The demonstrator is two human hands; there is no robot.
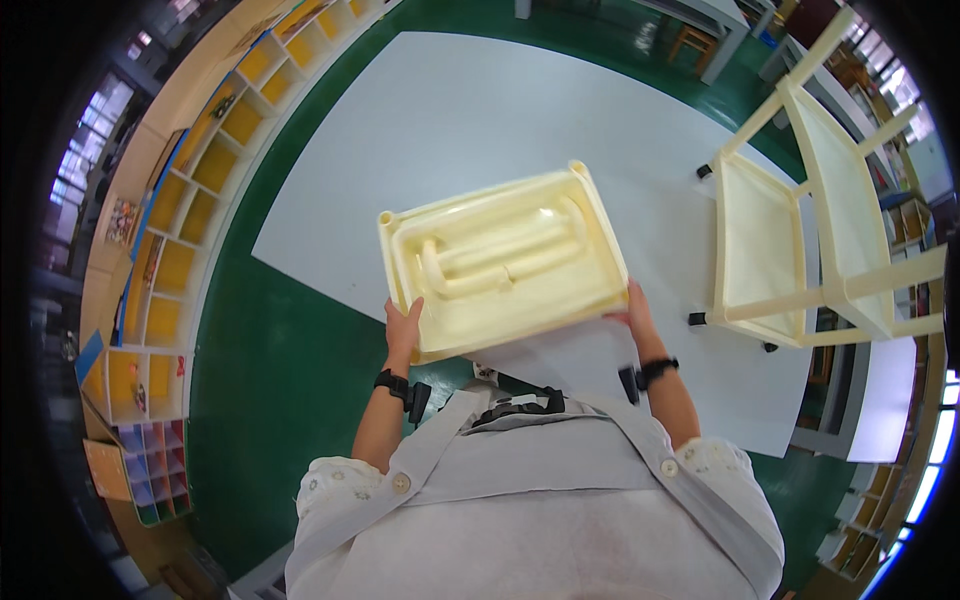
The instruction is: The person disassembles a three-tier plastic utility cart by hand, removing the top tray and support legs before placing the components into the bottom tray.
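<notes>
Over the near edge of the white table, a cream plastic tray [520,320] with raised rims and round corner sockets is held up between my hands. My left hand [403,328] grips its near left corner, thumb over the rim. At the right end, my right hand [638,308] holds the side edge, some of its fingers hidden beneath. Inside the tray lies a curved cream tube [432,268], with a long bar-like shape beside it; motion blurs the details. To the right stands a cream two-shelf trolley frame [762,235] with posts and black casters [697,319].
The white table [480,110] spreads out under the tray and trolley. A low shelf unit with yellow cubbies [215,165] curves along the left, above green floor [270,400]. More tables and a wooden stool [692,45] stand at the back right.
</notes>
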